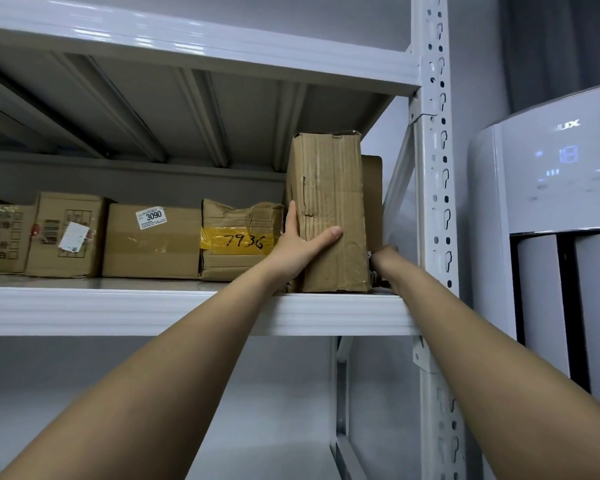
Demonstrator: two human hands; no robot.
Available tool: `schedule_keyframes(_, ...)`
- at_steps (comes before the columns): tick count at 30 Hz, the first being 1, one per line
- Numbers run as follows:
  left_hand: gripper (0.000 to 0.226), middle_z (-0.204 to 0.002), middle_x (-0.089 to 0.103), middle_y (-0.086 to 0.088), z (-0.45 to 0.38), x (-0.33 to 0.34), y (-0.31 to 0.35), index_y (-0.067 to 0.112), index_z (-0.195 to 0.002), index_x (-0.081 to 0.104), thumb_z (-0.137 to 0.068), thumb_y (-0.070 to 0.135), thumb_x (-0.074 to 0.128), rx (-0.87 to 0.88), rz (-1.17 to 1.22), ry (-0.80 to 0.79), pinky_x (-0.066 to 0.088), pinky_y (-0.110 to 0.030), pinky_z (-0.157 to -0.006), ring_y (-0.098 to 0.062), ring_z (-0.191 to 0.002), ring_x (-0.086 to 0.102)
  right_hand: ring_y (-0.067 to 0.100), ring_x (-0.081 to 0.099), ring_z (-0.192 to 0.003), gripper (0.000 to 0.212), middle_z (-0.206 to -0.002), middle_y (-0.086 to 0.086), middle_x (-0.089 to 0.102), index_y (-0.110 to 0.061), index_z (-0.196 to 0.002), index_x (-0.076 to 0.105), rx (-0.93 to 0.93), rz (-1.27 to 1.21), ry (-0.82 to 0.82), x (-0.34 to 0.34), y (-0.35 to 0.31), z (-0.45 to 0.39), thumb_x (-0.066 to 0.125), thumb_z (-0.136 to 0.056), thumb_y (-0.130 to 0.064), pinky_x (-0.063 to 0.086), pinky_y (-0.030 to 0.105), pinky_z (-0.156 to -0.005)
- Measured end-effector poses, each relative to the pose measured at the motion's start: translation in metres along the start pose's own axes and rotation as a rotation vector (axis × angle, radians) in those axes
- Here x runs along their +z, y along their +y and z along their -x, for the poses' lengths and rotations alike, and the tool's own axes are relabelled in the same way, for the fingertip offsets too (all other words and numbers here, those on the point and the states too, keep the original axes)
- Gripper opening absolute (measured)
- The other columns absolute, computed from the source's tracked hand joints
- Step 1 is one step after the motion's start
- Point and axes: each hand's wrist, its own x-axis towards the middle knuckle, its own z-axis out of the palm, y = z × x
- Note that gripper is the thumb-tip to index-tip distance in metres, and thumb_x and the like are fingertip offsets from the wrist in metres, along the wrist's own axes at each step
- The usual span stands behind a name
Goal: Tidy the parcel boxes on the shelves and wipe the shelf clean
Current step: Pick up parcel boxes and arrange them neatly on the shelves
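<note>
White shelf [187, 308] runs across the whole view, with a white AC unit [548, 174] off to its right. A row of boxes lines the back: the 3090 box [151, 240], then the 7936 box [239, 242]. The tall box [329, 209] stands upright at the shelf's right end, near the front edge. Left hand [300, 242] grips its left corner, thumb across the front. Right hand [383, 254] is mostly hidden behind the box, so can't tell about its fingers.

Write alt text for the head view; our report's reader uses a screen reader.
A person's left hand grips a tall upright cardboard box at the right end of a white metal shelf; the right hand reaches behind it, mostly hidden. Four lower boxes line up to its left.
</note>
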Motion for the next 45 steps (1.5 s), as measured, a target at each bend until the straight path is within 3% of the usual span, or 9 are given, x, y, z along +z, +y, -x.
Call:
schedule_keyframes(3,0.121,-0.151,0.031,-0.002,0.004,0.001,0.006,0.032,-0.152,-0.006,-0.065,0.059,0.074,-0.008,-0.021,0.007,0.031,-0.046,-0.113,-0.022,-0.134,0.039,0.028,0.05,-0.12,0.041,-0.14,0.008,0.044,0.0,-0.134,0.034,-0.002,-0.097,0.053,0.0,0.001,-0.006,0.036,-0.095,-0.013,0.043,0.035,-0.098)
schedule_keyframes(5,0.122,-0.151,0.032,-0.003,0.008,0.0,0.01,0.032,-0.152,-0.003,-0.062,0.061,0.074,-0.022,-0.032,0.015,0.032,-0.047,-0.113,-0.023,-0.133,0.04,0.03,0.054,-0.113,0.042,-0.133,0.008,0.05,-0.003,-0.13,0.041,-0.06,-0.094,0.041,-0.002,-0.004,0.006,0.042,-0.089,-0.014,0.048,0.039,-0.094)
schedule_keyframes(8,0.123,-0.15,0.033,-0.003,0.013,0.001,0.015,0.029,-0.153,0.004,-0.059,0.062,0.075,-0.066,-0.034,0.059,0.034,-0.046,-0.112,-0.024,-0.133,0.04,0.028,0.055,-0.11,0.034,-0.121,0.01,0.056,-0.008,-0.127,0.05,-0.129,-0.158,0.014,-0.009,-0.011,0.039,0.04,-0.096,-0.02,0.045,0.036,-0.093)
schedule_keyframes(15,0.081,-0.147,0.039,-0.009,0.024,0.025,0.02,0.013,-0.15,0.016,-0.089,0.043,0.06,-0.063,-0.122,0.304,0.034,-0.044,-0.111,-0.026,-0.132,0.041,0.03,0.058,-0.111,0.038,-0.119,0.015,0.061,-0.006,-0.124,0.054,-0.203,-0.385,-0.067,-0.004,-0.027,0.075,0.038,-0.101,-0.031,0.046,0.043,-0.099)
schedule_keyframes(21,0.063,-0.144,0.045,-0.01,0.039,0.025,0.024,0.011,-0.149,0.021,-0.096,0.031,0.048,-0.077,-0.255,0.321,0.037,-0.041,-0.108,-0.027,-0.129,0.045,0.024,0.05,-0.121,0.044,-0.13,0.003,0.053,-0.019,-0.139,0.041,-0.276,-0.263,-0.027,0.002,-0.025,0.095,0.045,-0.097,-0.031,0.039,0.043,-0.105)
schedule_keyframes(26,0.057,-0.135,0.054,-0.011,0.058,0.014,0.032,0.014,-0.147,0.026,-0.095,0.02,0.046,-0.102,-0.547,0.249,0.043,-0.038,-0.097,-0.031,-0.119,0.053,0.023,0.049,-0.122,0.056,-0.139,0.003,0.047,-0.021,-0.144,0.033,-0.321,-0.102,0.033,0.002,-0.02,0.118,0.05,-0.09,-0.022,0.04,0.041,-0.104)
schedule_keyframes(32,0.041,-0.12,0.065,-0.002,0.08,-0.015,0.033,0.026,-0.13,0.053,-0.091,0.017,0.047,-0.054,-0.65,0.192,0.051,-0.041,-0.088,-0.026,-0.105,0.061,0.022,0.047,-0.123,0.052,-0.144,0.005,0.038,-0.015,-0.142,0.037,-0.309,0.073,0.141,-0.002,-0.03,0.153,0.05,-0.093,-0.022,0.036,0.028,-0.093)
schedule_keyframes(37,0.026,-0.106,0.068,0.002,0.111,-0.038,0.04,0.022,-0.108,0.067,-0.094,0.021,0.045,0.032,-0.744,0.181,0.051,-0.033,-0.072,-0.022,-0.096,0.062,0.014,0.053,-0.105,0.029,-0.128,-0.003,0.048,-0.02,-0.121,0.054,-0.37,0.118,0.275,0.007,-0.037,0.192,0.048,-0.093,-0.02,0.037,0.027,-0.081)
schedule_keyframes(45,0.024,-0.098,0.064,0.0,0.162,-0.073,0.026,0.017,-0.098,0.062,-0.095,0.025,0.04,0.277,-0.992,0.177,0.041,-0.03,-0.06,-0.023,-0.087,0.059,0.017,0.057,-0.092,0.016,-0.1,-0.007,0.059,-0.022,-0.092,0.063,-0.498,0.335,0.295,0.051,-0.032,0.246,0.047,-0.091,-0.019,0.046,0.033,-0.079)
